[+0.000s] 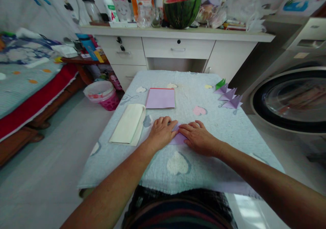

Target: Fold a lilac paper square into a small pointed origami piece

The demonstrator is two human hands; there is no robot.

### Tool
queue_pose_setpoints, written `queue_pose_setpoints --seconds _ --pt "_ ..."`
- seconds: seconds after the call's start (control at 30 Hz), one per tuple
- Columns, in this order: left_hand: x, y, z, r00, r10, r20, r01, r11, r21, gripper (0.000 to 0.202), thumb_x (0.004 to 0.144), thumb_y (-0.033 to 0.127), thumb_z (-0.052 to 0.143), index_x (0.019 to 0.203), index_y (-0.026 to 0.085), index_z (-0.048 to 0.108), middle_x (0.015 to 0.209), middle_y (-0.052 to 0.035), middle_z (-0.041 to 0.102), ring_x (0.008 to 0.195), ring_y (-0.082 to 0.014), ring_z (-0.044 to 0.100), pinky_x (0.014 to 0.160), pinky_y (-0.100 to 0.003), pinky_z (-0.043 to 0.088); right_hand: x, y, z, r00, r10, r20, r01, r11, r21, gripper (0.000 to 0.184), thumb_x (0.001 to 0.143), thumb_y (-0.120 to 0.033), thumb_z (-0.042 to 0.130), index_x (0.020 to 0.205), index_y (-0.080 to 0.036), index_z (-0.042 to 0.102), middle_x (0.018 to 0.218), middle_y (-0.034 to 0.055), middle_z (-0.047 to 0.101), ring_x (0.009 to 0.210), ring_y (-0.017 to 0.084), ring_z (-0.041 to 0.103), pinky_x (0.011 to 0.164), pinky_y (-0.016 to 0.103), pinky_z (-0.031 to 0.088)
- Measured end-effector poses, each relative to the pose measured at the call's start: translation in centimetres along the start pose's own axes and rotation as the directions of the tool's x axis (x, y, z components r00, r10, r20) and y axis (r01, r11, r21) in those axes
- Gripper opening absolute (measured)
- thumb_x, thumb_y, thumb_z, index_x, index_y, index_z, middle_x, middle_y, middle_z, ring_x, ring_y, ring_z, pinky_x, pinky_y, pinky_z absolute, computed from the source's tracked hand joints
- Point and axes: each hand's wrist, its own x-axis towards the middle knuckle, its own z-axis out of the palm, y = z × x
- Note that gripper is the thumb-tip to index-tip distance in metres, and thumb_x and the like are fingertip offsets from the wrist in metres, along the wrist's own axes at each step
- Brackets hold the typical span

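A small purple paper piece [178, 139] lies on the light blue cloth-covered table [229, 127], mostly hidden under both hands. My left hand [161, 132] presses its left side with fingers flat and close together. My right hand [197, 135] lies flat on its right side, fingertips meeting the left hand's. A stack of purple square sheets [160, 98] sits farther back at the middle. Several folded purple pieces [229, 98] and a green one [220, 84] lie at the far right of the table.
A cream folded booklet [129, 123] lies left of my hands. Behind the table stands a white desk [178, 49] with a halved watermelon [182, 10] and bottles. A pink bin [103, 94] and bed [22, 86] are at left, a washing machine [292, 100] at right.
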Motion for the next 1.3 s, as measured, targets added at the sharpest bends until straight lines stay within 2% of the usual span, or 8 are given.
queue_pose_setpoints --seconds 0.13,0.27,0.43,0.6,0.7,0.87,1.0,1.3 --pt "0.0 0.1 0.2 1.0 -0.005 -0.001 0.005 1.0 0.009 0.037 0.09 0.039 0.058 0.126 0.029 0.053 0.115 -0.0058 0.052 0.105 -0.0246 0.044 0.092 -0.04 0.038 0.5 -1.5 -0.5 0.99 0.142 -0.013 -0.141 0.989 0.049 0.03 0.094 -0.028 0.045 0.12 -0.021 0.06 0.126 0.009 0.061 0.108 0.029 0.053 0.102 0.057 0.027" --pt "0.0 0.2 0.2 1.0 -0.011 0.001 0.011 1.0 0.021 0.037 0.091 0.04 0.056 0.126 0.029 0.052 0.116 -0.0062 0.052 0.107 -0.0251 0.044 0.093 -0.04 0.038 0.7 -2.8 0.2 0.969 0.236 -0.069 -0.234 0.971 0.042 0.028 0.094 -0.028 0.045 0.117 -0.019 0.059 0.124 0.0104 0.06 0.109 0.031 0.052 0.104 0.06 0.023" --pt "-0.5 0.7 -0.4 0.999 -0.024 0.021 0.022 0.998 0.051 0.037 0.094 0.035 0.05 0.13 0.028 0.05 0.12 -0.0065 0.054 0.109 -0.0265 0.046 0.095 -0.043 0.038 0.5 -3.7 1.2 0.96 0.239 -0.144 -0.24 0.971 0.011 0.029 0.092 -0.029 0.048 0.118 -0.019 0.058 0.124 0.0106 0.059 0.109 0.03 0.05 0.109 0.059 0.017" --pt "-2.7 0.9 -0.9 0.996 -0.08 0.042 0.078 0.996 0.041 0.055 0.094 0.038 0.05 0.145 0.025 0.034 0.14 -0.0106 0.045 0.128 -0.0299 0.039 0.111 -0.057 0.021 0.4 -4.1 1.8 0.947 0.252 -0.197 -0.259 0.966 -0.009 0.042 0.092 -0.045 0.049 0.123 -0.017 0.054 0.125 0.0121 0.058 0.11 0.032 0.048 0.108 0.06 0.018" --pt "-4.3 0.4 -0.8 0.991 -0.113 0.067 0.109 0.992 0.056 0.058 0.094 0.041 0.049 0.147 0.024 0.031 0.147 -0.0126 0.04 0.136 -0.0311 0.032 0.113 -0.057 0.017 0.5 -4.2 2.0 0.939 0.266 -0.216 -0.275 0.961 -0.011 0.05 0.092 -0.056 0.044 0.121 -0.017 0.055 0.125 0.0138 0.057 0.109 0.033 0.048 0.108 0.061 0.018" --pt "-6.2 -0.9 -0.9 0.984 -0.167 0.06 0.161 0.983 0.09 0.061 0.094 0.038 0.047 0.15 0.025 0.027 0.151 -0.0135 0.037 0.141 -0.0317 0.028 0.113 -0.054 0.019 0.8 -4.5 2.3 0.922 0.284 -0.261 -0.301 0.953 -0.028 0.049 0.093 -0.06 0.039 0.112 -0.019 0.058 0.116 0.0128 0.06 0.104 0.032 0.05 0.106 0.062 0.02" --pt "-7.0 -1.1 -1.1 0.975 -0.214 0.054 0.209 0.974 0.083 0.062 0.093 0.03 0.047 0.151 0.026 0.024 0.152 -0.0131 0.037 0.144 -0.0317 0.025 0.111 -0.051 0.023 0.9 -4.6 2.5 0.914 0.287 -0.286 -0.308 0.951 -0.029 0.047 0.092 -0.06 0.041 0.109 -0.02 0.058 0.111 0.0124 0.06 0.101 0.031 0.05 0.106 0.064 0.021" --pt "-7.7 -1.5 -1.6 0.943 -0.331 -0.017 0.331 0.941 0.068 0.062 0.089 0.016 0.047 0.148 0.027 0.032 0.151 -0.0121 0.04 0.143 -0.0334 0.025 0.108 -0.053 0.027 1.0 -4.6 2.6 0.918 0.309 -0.25 -0.322 0.947 -0.012 0.044 0.09 -0.058 0.046 0.11 -0.02 0.056 0.114 0.0122 0.059 0.103 0.032 0.05 0.107 0.063 0.019"
